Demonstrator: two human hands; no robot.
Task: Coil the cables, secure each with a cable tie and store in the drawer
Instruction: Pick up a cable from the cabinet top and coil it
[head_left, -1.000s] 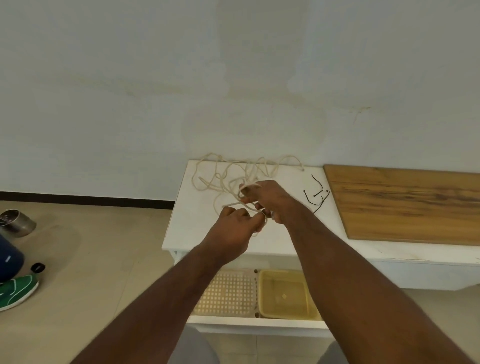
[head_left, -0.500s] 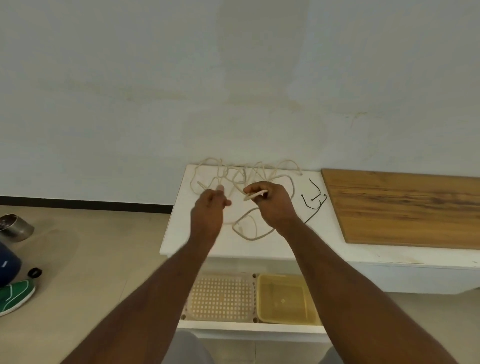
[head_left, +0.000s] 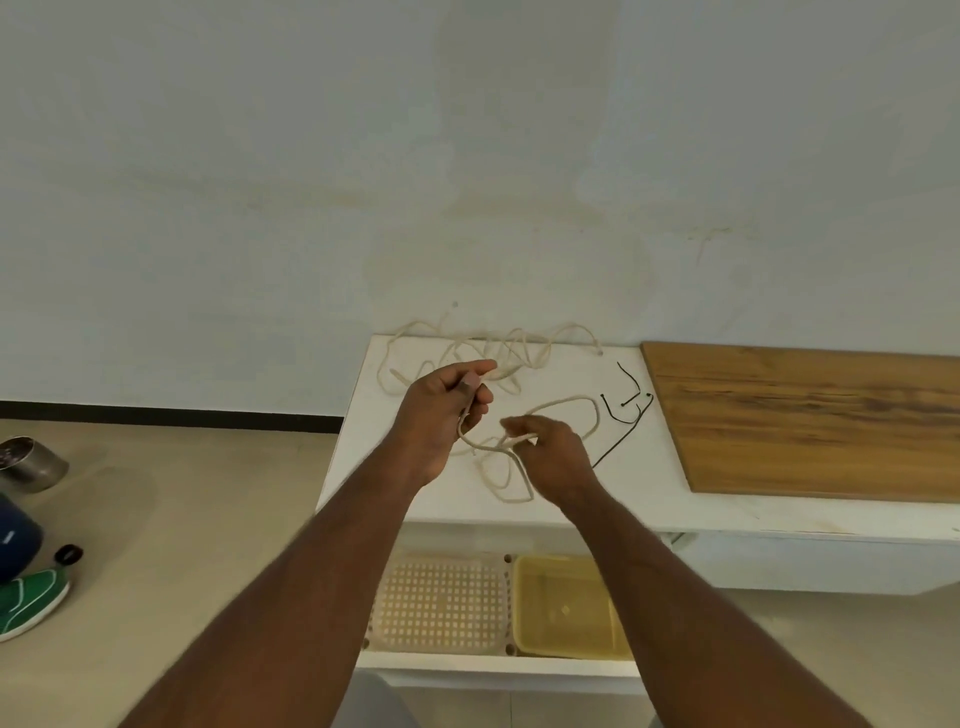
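A long cream cable (head_left: 522, 349) lies in loose tangles on the white table top (head_left: 644, 478), against the wall. My left hand (head_left: 441, 410) is raised over the table and grips a strand of it between thumb and fingers. My right hand (head_left: 553, 452) sits lower and to the right, pinching the cable where two small loops meet; one loop (head_left: 506, 480) droops toward the table's front edge. Thin black cable ties (head_left: 626, 408) lie on the table just right of my right hand. Below the table the white drawer (head_left: 498, 667) stands pulled out.
Inside the drawer sit a cream perforated tray (head_left: 439, 605) and a yellow bin (head_left: 569, 605). A wooden board (head_left: 810, 421) covers the table's right part. On the floor at the left are a metal cup (head_left: 31, 462), a dark blue object (head_left: 15, 535) and a green shoe (head_left: 31, 600).
My hands came apart from a close grip. The left hand rose and took a farther strand; the right hand moved down and right, and the cable now forms loops between them.
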